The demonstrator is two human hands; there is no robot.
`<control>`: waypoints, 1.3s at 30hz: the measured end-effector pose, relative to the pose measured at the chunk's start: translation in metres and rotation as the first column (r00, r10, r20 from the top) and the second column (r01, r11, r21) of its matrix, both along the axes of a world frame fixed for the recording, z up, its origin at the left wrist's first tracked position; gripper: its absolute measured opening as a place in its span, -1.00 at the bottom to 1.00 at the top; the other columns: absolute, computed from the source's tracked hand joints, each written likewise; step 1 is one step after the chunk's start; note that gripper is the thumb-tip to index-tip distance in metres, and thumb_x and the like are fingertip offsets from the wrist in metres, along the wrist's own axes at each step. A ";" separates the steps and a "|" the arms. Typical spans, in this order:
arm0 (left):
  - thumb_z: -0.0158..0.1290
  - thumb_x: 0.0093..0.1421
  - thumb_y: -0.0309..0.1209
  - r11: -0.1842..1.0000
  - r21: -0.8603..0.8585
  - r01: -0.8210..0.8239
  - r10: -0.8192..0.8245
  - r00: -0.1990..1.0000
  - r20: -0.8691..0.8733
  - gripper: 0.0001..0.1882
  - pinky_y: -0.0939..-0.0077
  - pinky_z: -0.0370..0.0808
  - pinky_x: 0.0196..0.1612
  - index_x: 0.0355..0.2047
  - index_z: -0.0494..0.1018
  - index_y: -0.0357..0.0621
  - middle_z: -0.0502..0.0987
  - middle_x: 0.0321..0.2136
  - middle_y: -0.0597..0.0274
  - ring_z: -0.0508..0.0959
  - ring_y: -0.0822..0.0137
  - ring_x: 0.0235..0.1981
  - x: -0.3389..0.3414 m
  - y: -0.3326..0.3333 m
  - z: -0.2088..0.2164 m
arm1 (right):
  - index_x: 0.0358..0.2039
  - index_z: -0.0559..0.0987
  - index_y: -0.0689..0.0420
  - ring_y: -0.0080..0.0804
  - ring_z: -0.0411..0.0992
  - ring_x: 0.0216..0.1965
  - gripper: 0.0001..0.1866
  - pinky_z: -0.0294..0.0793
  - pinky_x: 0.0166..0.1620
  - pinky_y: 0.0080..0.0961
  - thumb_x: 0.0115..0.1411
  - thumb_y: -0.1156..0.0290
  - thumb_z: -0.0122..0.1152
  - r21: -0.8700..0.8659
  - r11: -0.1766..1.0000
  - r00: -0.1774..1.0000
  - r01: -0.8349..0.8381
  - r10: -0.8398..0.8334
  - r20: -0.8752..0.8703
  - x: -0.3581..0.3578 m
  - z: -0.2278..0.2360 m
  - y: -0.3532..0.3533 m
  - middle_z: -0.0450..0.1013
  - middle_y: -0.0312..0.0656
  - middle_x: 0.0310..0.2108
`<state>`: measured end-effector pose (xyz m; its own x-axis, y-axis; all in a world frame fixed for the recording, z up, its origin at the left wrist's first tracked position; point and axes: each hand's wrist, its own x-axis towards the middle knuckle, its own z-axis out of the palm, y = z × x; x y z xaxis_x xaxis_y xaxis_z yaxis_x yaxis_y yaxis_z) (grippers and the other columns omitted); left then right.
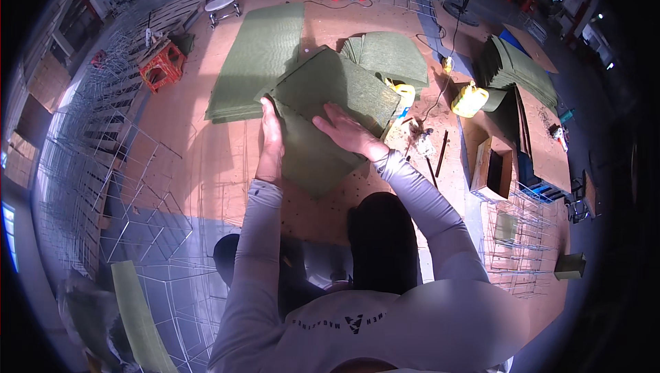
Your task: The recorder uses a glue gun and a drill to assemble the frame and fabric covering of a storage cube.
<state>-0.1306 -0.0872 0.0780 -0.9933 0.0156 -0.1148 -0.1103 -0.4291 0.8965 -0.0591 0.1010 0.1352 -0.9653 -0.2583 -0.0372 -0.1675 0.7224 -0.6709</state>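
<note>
A green, rough-surfaced box-shaped piece (330, 94) stands tilted in front of me, one corner toward the far side. Its nearer face drops toward my knees, and I cannot see inside it. My left hand (272, 129) holds its left side, the fingers partly hidden behind the edge. My right hand (347, 131) lies flat on the piece near its middle, fingers stretched and thumb apart. Just behind is a long stack of green sheets (258, 60); to its right sits another stack of curved green sheets (388, 57).
Yellow jugs (470, 100) stand at the right, near dark rods (442, 154) and an open wooden box (492, 169). Wire frames (148, 201) crowd the left and lower right (519, 235). Red stools (162, 65) stand around the brown floor boards. A cable (443, 91) runs along the right.
</note>
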 end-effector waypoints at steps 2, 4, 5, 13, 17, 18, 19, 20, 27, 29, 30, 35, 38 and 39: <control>-0.40 0.19 0.21 0.999 0.024 0.037 -0.035 0.997 -0.063 -0.14 0.41 -0.08 0.24 0.22 -0.12 -0.29 -0.08 0.24 0.09 -0.05 0.22 0.25 -0.010 0.012 -0.009 | 0.17 0.01 0.38 -0.15 -0.21 0.29 -0.17 -0.22 0.27 -0.41 0.20 -0.15 -0.32 0.021 1.000 0.999 0.001 0.001 -0.050 0.001 -0.005 0.011 -0.15 0.14 0.24; -0.41 0.20 0.19 0.998 -0.015 0.062 -0.063 0.996 -0.068 -0.16 0.41 -0.10 0.24 0.22 -0.13 -0.31 -0.10 0.25 0.11 -0.07 0.23 0.26 -0.002 0.042 0.002 | 0.18 -0.01 0.37 -0.17 -0.25 0.30 -0.16 -0.25 0.28 -0.43 0.19 -0.17 -0.35 0.060 0.997 0.997 0.044 -0.040 -0.070 0.007 -0.004 0.037 -0.17 0.12 0.25; -0.42 0.22 0.16 0.995 -0.068 0.067 -0.073 0.994 -0.077 -0.17 0.42 -0.12 0.25 0.22 -0.15 -0.33 -0.13 0.26 0.12 -0.09 0.25 0.26 0.008 0.056 0.018 | 0.18 -0.01 0.37 -0.17 -0.25 0.30 -0.16 -0.25 0.28 -0.43 0.19 -0.17 -0.35 0.067 0.996 0.996 0.060 -0.055 -0.066 0.007 -0.007 0.051 -0.17 0.12 0.25; 0.03 0.08 0.02 0.763 -0.441 -0.472 0.468 0.875 -0.126 -0.15 0.41 0.28 0.07 0.15 0.02 -0.39 0.15 0.12 -0.02 0.30 0.18 0.05 -0.043 -0.039 -0.108 | 0.21 -0.07 0.34 -0.30 -0.24 0.30 -0.15 -0.27 0.28 -0.52 0.20 -0.17 -0.30 -0.179 0.979 0.994 0.099 -0.090 0.056 0.006 -0.011 0.110 -0.18 0.00 0.27; -0.09 0.11 0.13 0.992 0.105 0.074 -0.095 0.973 0.209 -0.24 0.39 0.35 0.00 0.05 0.22 -0.34 0.34 -0.03 0.06 0.38 0.23 -0.02 -0.012 -0.047 -0.187 | 0.21 -0.07 0.33 -0.29 -0.25 0.30 -0.17 -0.28 0.28 -0.51 0.20 -0.17 -0.35 -0.194 0.974 0.992 0.121 -0.112 0.055 0.009 -0.013 0.129 -0.18 0.01 0.27; -0.09 0.11 0.13 0.991 0.107 0.076 -0.098 0.971 0.217 -0.24 0.39 0.35 0.00 0.05 0.22 -0.34 0.34 -0.03 0.06 0.38 0.23 -0.02 -0.013 -0.041 -0.192 | 0.21 -0.07 0.33 -0.26 -0.29 0.31 -0.15 -0.30 0.28 -0.51 0.19 -0.19 -0.38 -0.199 0.972 0.990 0.124 -0.107 0.094 0.010 -0.013 0.132 -0.21 0.03 0.27; -0.11 0.13 0.12 0.999 0.034 0.012 -0.020 0.968 0.250 -0.31 0.40 0.38 -0.08 -0.02 0.29 -0.29 0.39 -0.12 0.11 0.41 0.29 -0.09 -0.011 -0.026 -0.193 | 0.21 -0.07 0.33 -0.26 -0.29 0.31 -0.15 -0.30 0.28 -0.51 0.19 -0.19 -0.38 -0.195 0.972 0.988 0.133 -0.114 0.105 0.012 -0.013 0.137 -0.21 0.03 0.27; -0.13 0.14 0.12 0.998 -0.044 -0.051 0.061 0.959 0.277 -0.37 0.41 0.41 -0.16 -0.09 0.35 -0.25 0.44 -0.21 0.15 0.43 0.34 -0.16 -0.009 -0.017 -0.191 | 0.21 -0.08 0.32 -0.26 -0.28 0.31 -0.15 -0.29 0.28 -0.52 0.19 -0.19 -0.36 -0.217 0.962 0.984 0.166 -0.147 0.103 0.015 -0.012 0.144 -0.21 0.02 0.28; -0.15 0.22 0.00 0.998 -0.013 0.068 -0.059 0.931 0.361 -0.54 0.61 0.30 -0.38 -0.21 0.39 -0.18 0.42 -0.38 0.36 0.33 0.54 -0.46 -0.026 -0.024 -0.194 | 0.19 0.09 0.25 -0.33 -0.09 0.26 -0.21 -0.20 0.26 -0.51 0.22 -0.19 -0.46 -0.332 0.874 0.934 0.354 -0.308 0.183 0.028 -0.007 0.181 -0.01 -0.07 0.23; -0.16 0.25 -0.09 0.990 0.142 0.025 -0.065 0.956 0.285 -0.59 0.61 0.33 -0.32 -0.19 0.39 -0.21 0.43 -0.36 0.36 0.36 0.52 -0.41 -0.021 -0.009 -0.195 | 0.19 0.08 0.24 -0.34 -0.09 0.26 -0.21 -0.19 0.26 -0.50 0.22 -0.20 -0.48 -0.404 0.846 0.936 0.348 -0.289 0.201 0.030 -0.015 0.194 -0.02 -0.05 0.23; -0.16 0.25 -0.09 0.989 0.143 0.024 -0.064 0.956 0.287 -0.59 0.61 0.33 -0.32 -0.19 0.39 -0.21 0.43 -0.36 0.36 0.36 0.52 -0.41 -0.021 -0.008 -0.193 | 0.19 0.09 0.25 -0.34 -0.07 0.26 -0.21 -0.17 0.26 -0.50 0.22 -0.20 -0.49 -0.390 0.847 0.931 0.361 -0.310 0.191 0.030 -0.019 0.198 -0.01 -0.05 0.23; -0.10 0.24 -0.20 0.948 0.318 0.006 -0.038 0.995 0.095 -0.66 0.60 0.37 -0.23 -0.19 0.39 -0.25 0.47 -0.29 0.28 0.42 0.49 -0.35 -0.026 0.021 -0.134 | 0.18 0.06 0.31 -0.30 -0.04 0.24 -0.11 -0.16 0.25 -0.49 0.17 -0.28 -0.47 -0.579 0.710 0.916 0.401 -0.311 0.252 0.043 -0.045 0.230 0.04 -0.04 0.21; -0.05 0.21 -0.28 0.989 0.141 -0.053 0.062 0.996 -0.059 -0.75 0.63 0.37 -0.28 -0.29 0.45 -0.23 0.50 -0.36 0.30 0.42 0.52 -0.40 -0.047 0.001 -0.097 | 0.20 -0.05 0.34 -0.27 -0.02 0.23 0.02 -0.16 0.25 -0.42 0.08 -0.40 -0.57 -0.773 0.431 0.881 0.466 -0.148 0.448 0.054 -0.076 0.233 0.03 -0.02 0.21; -0.05 0.21 -0.28 0.990 0.135 -0.049 0.058 0.996 -0.065 -0.75 0.63 0.37 -0.28 -0.29 0.45 -0.23 0.50 -0.36 0.30 0.42 0.52 -0.40 -0.047 0.001 -0.083 | 0.19 0.01 0.32 -0.29 0.05 0.20 0.06 -0.10 0.23 -0.42 0.02 -0.45 -0.59 -0.835 0.317 0.888 0.450 -0.061 0.455 0.064 -0.088 0.235 0.08 -0.04 0.18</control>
